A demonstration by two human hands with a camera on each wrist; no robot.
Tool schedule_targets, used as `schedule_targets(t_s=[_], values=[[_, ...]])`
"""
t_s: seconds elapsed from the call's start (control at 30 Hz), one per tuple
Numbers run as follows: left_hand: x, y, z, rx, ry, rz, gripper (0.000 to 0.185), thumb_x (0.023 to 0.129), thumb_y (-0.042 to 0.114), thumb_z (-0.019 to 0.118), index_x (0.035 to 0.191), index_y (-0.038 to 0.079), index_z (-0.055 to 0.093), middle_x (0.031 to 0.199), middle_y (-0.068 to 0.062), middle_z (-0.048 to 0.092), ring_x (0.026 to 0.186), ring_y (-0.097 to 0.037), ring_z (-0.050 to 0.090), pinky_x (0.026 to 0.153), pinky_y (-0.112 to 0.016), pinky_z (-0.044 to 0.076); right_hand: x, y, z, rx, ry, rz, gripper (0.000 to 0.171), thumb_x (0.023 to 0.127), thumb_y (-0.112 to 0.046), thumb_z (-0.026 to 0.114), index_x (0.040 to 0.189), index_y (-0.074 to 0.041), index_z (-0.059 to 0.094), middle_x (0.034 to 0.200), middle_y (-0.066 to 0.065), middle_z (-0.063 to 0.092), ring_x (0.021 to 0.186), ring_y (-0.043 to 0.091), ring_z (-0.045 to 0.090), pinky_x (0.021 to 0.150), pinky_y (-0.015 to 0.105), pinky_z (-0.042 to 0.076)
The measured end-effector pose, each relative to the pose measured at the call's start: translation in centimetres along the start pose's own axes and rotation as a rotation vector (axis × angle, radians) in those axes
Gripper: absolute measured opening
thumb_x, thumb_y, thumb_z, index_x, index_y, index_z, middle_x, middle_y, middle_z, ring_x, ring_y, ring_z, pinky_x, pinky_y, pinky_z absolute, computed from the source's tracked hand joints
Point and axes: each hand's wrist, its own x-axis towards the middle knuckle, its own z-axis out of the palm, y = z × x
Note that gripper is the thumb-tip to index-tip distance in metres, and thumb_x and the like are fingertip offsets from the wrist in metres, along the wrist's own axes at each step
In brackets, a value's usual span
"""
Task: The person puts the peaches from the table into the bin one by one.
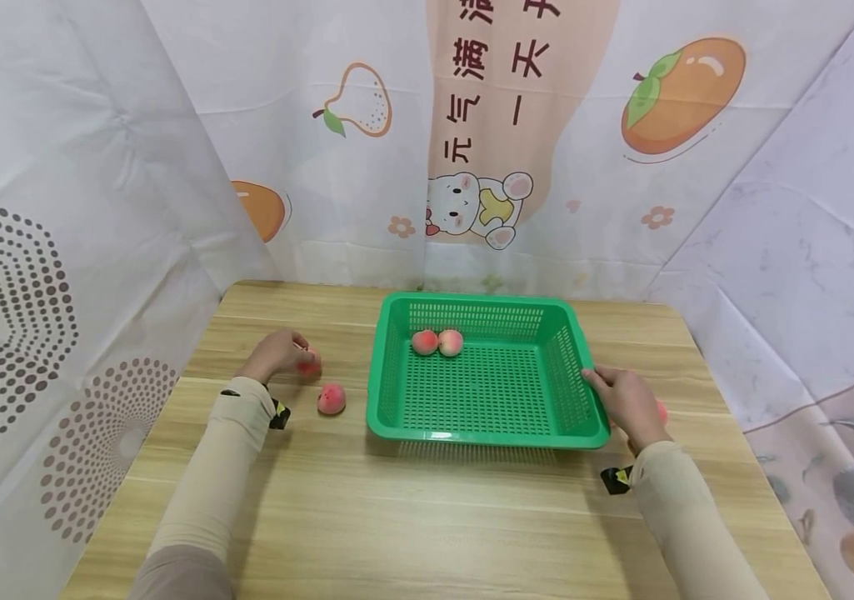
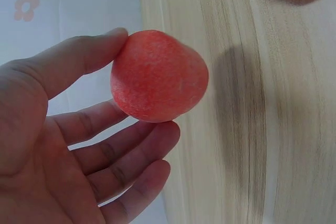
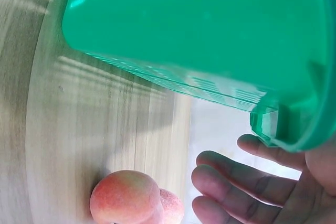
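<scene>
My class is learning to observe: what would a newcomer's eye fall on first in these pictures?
Probably the bright green basket, near the middle of the head view, with two peaches toward its far left corner. Next might come the reddish peach held in the left hand, to the basket's left, and the cartoon-printed cloth hanging behind the wooden table.

Left grip (image 1: 273, 355), seemingly round a peach (image 1: 311, 362)

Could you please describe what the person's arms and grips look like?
The left sleeve and right sleeve are cream, the left grey-brown higher up. A black piece with a yellow mark shows at each wrist. The left grip and right grip are ungloved.
</scene>
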Motion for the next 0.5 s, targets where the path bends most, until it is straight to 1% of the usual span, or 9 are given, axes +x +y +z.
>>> schedule_targets(t_s=[0.03, 0.13, 0.3, 0.4, 0.5], values=[[0.03, -0.04, -0.01, -0.001, 0.009, 0.004, 0.048, 0.089, 0.032, 0.066, 0.120, -0.004, 0.060, 0.125, -0.024, 0.060, 0.113, -0.038, 0.055, 0.095, -0.049, 0.045, 0.00, -0.01, 0.03, 0.000, 0.000, 0.001, 0.065, 0.103, -0.051, 0.036, 0.145, -0.003, 0.043, 0.140, 0.026, 0.051, 0.118, 0.040, 0.056, 0.098, 0.057, 0.044], [0.15, -0.06, -0.02, -0.007, 0.023, 0.004, 0.049, 0.089, 0.033, 0.066, 0.121, -0.005, 0.059, 0.125, -0.025, 0.059, 0.114, -0.038, 0.055, 0.095, -0.049, 0.045, 0.02, 0.05, 0.11, 0.009, -0.002, 0.005, 0.065, 0.103, -0.051, 0.036, 0.146, -0.003, 0.042, 0.141, 0.026, 0.050, 0.120, 0.042, 0.054, 0.099, 0.058, 0.043], [0.42, 0.05, 0.05, -0.031, 0.068, -0.001, 0.050, 0.091, 0.033, 0.065, 0.124, -0.004, 0.058, 0.125, -0.024, 0.060, 0.113, -0.037, 0.056, 0.095, -0.048, 0.046, -0.02, 0.14, 0.23, 0.021, -0.001, 0.012, 0.065, 0.102, -0.051, 0.037, 0.146, -0.003, 0.042, 0.140, 0.026, 0.051, 0.117, 0.040, 0.056, 0.098, 0.057, 0.044], [0.46, 0.25, 0.00, -0.060, 0.101, 0.007, 0.050, 0.092, 0.031, 0.064, 0.128, -0.003, 0.056, 0.126, -0.023, 0.060, 0.114, -0.036, 0.056, 0.096, -0.048, 0.046, -0.01, 0.12, 0.20, 0.038, -0.004, 0.026, 0.065, 0.102, -0.052, 0.037, 0.146, -0.004, 0.042, 0.136, 0.025, 0.056, 0.107, 0.034, 0.060, 0.094, 0.054, 0.046], [0.52, 0.55, -0.05, -0.094, 0.124, 0.014, 0.049, 0.093, 0.028, 0.062, 0.131, -0.002, 0.054, 0.128, -0.023, 0.059, 0.115, -0.036, 0.056, 0.097, -0.048, 0.045, 0.01, 0.09, 0.11, 0.049, -0.005, 0.035, 0.066, 0.102, -0.053, 0.037, 0.147, -0.005, 0.041, 0.131, 0.024, 0.059, 0.098, 0.028, 0.060, 0.090, 0.050, 0.048]])
